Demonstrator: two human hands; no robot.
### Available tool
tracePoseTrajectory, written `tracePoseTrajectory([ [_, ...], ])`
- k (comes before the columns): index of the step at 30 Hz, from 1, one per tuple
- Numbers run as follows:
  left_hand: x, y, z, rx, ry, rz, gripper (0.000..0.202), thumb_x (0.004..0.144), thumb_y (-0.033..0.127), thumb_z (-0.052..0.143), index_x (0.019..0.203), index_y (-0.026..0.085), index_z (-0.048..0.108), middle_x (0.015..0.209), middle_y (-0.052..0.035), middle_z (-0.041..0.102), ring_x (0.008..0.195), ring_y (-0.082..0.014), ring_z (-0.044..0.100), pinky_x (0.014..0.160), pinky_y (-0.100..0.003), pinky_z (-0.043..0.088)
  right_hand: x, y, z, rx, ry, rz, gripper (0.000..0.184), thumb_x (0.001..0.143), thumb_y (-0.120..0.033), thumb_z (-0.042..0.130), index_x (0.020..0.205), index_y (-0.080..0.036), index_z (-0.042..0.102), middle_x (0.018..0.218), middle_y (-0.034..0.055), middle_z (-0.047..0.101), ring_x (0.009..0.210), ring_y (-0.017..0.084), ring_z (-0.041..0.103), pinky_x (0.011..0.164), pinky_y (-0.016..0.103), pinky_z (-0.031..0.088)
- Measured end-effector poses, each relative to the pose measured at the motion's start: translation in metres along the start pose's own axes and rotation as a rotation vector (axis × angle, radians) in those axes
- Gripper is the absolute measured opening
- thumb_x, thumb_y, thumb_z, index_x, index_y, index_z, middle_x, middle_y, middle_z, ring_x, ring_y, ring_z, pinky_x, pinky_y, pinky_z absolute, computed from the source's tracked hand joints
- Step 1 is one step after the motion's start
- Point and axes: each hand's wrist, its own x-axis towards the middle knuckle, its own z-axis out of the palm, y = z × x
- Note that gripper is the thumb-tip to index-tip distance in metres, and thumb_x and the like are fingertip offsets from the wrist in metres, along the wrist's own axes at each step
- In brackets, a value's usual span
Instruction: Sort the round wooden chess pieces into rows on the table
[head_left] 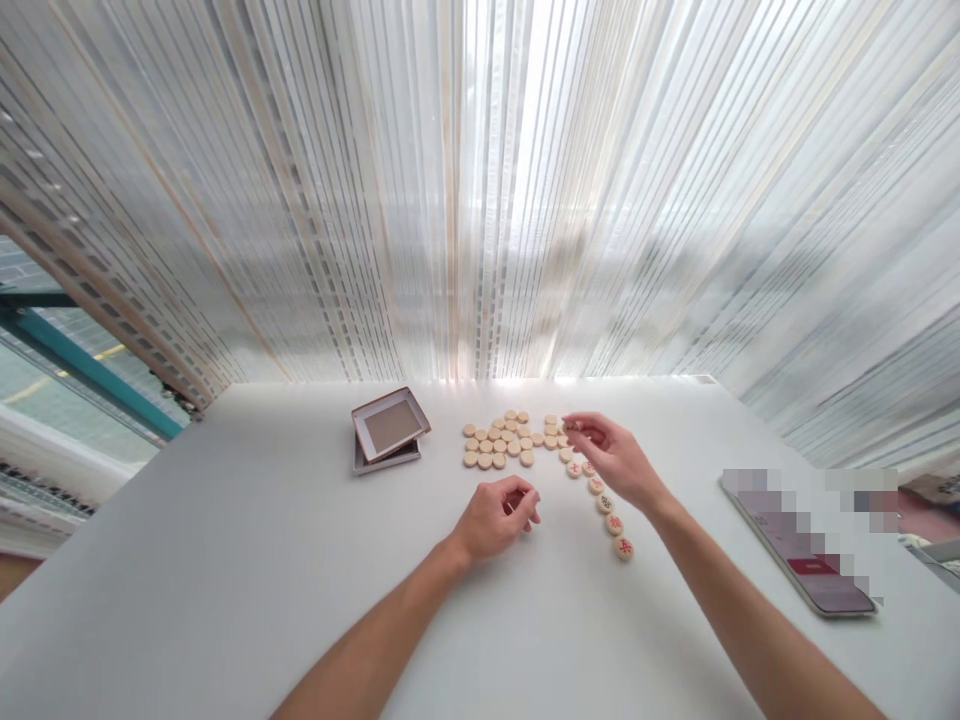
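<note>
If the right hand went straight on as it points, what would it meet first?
Likely a plain disc just left of the right hand, though the hand's height over the table is unclear.

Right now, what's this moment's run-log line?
right hand: at blank discs, grip unclear; left hand: curled; marked discs: in a line; phone: far right
</note>
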Motion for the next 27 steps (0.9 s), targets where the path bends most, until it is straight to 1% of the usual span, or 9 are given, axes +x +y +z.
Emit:
tracePoseTrajectory([
  [4, 0.001, 0.003, 0.000, -0.002, 0.015, 0.023, 0.033, 0.095, 0.046, 0.056, 0.091, 0.015, 0.066, 0.075, -0.0055, 0.075, 0.059, -0.0151, 0.069, 0.059, -0.024, 0.052, -0.066, -0.008, 0.022, 0.339, 0.066, 0.171, 0.032, 0.085, -0.047, 0.070, 0.105, -0.022, 0.068, 0.092, 0.0059, 0.073, 0.084, 0.022, 0.071, 0.080, 0.038, 0.059],
  [7, -0.002, 0.008, 0.001, -0.033, 0.054, 0.026, 0.037, 0.096, 0.048, 0.053, 0.092, 0.014, 0.066, 0.078, -0.0066, 0.074, 0.061, -0.0152, 0.068, 0.061, -0.025, 0.052, -0.099, -0.010, 0.044, 0.388, 0.070, 0.244, 0.034, 0.084, -0.046, 0.072, 0.108, -0.022, 0.071, 0.094, 0.0066, 0.073, 0.084, 0.022, 0.070, 0.082, 0.038, 0.058],
  [10, -0.015, 0.014, 0.003, -0.047, 0.063, 0.019, 0.039, 0.096, 0.051, 0.052, 0.094, 0.014, 0.066, 0.086, -0.0077, 0.074, 0.066, -0.0155, 0.069, 0.063, -0.025, 0.052, -0.121, -0.012, 0.064, 0.410, 0.058, 0.251, 0.038, 0.087, -0.047, 0.069, 0.116, -0.023, 0.069, 0.098, 0.0073, 0.072, 0.089, 0.022, 0.069, 0.079, 0.035, 0.058],
  [12, -0.028, 0.018, 0.005, -0.044, 0.015, 0.032, 0.037, 0.095, 0.050, 0.056, 0.100, 0.015, 0.065, 0.091, -0.0078, 0.074, 0.073, -0.0170, 0.070, 0.067, -0.026, 0.053, -0.130, -0.014, 0.073, 0.472, 0.068, 0.234, 0.042, 0.087, -0.045, 0.070, 0.122, -0.024, 0.062, 0.099, 0.0065, 0.071, 0.089, 0.021, 0.070, 0.080, 0.035, 0.059],
  [14, -0.040, 0.021, 0.007, 0.001, -0.019, 0.056, 0.035, 0.092, 0.049, 0.061, 0.103, 0.016, 0.066, 0.089, -0.0068, 0.074, 0.078, -0.0184, 0.069, 0.069, -0.027, 0.052, -0.136, -0.016, 0.079, 0.492, 0.112, 0.209, 0.035, 0.087, -0.044, 0.071, 0.113, -0.022, 0.062, 0.097, 0.0063, 0.071, 0.090, 0.022, 0.070, 0.082, 0.036, 0.059],
  [16, -0.048, 0.022, 0.009, 0.082, -0.014, 0.078, 0.031, 0.091, 0.047, 0.063, 0.098, 0.017, 0.068, 0.086, -0.0057, 0.074, 0.078, -0.0180, 0.067, 0.070, -0.027, 0.051, -0.139, -0.017, 0.083, 0.460, 0.132, 0.176, 0.027, 0.088, -0.043, 0.070, 0.103, -0.021, 0.063, 0.095, 0.0072, 0.071, 0.092, 0.024, 0.070, 0.085, 0.038, 0.059],
  [19, -0.048, 0.020, 0.011, 0.129, 0.006, 0.079, 0.029, 0.090, 0.046, 0.064, 0.090, 0.017, 0.068, 0.080, -0.0044, 0.073, 0.072, -0.0164, 0.065, 0.066, -0.026, 0.049, -0.141, -0.018, 0.084, 0.393, 0.122, 0.116, 0.023, 0.093, -0.041, 0.064, 0.100, -0.019, 0.065, 0.096, 0.0090, 0.071, 0.092, 0.024, 0.069, 0.087, 0.039, 0.058],
  [22, -0.045, 0.017, 0.011, 0.045, -0.017, 0.052, 0.032, 0.090, 0.047, 0.064, 0.087, 0.015, 0.067, 0.077, -0.0048, 0.072, 0.067, -0.0155, 0.065, 0.063, -0.025, 0.050, -0.141, -0.018, 0.084, 0.328, 0.150, 0.050, 0.022, 0.095, -0.039, 0.061, 0.104, -0.020, 0.066, 0.098, 0.0087, 0.069, 0.088, 0.022, 0.068, 0.085, 0.038, 0.059],
  [27, -0.045, 0.016, 0.012, -0.145, -0.046, 0.030, 0.034, 0.090, 0.047, 0.066, 0.100, 0.015, 0.064, 0.081, -0.0074, 0.075, 0.067, -0.0158, 0.068, 0.066, -0.026, 0.054, -0.144, -0.023, 0.085, 0.099, 0.244, -0.055, 0.022, 0.094, -0.031, 0.063, 0.114, -0.024, 0.063, 0.104, 0.0064, 0.064, 0.083, 0.019, 0.065, 0.080, 0.036, 0.058],
])
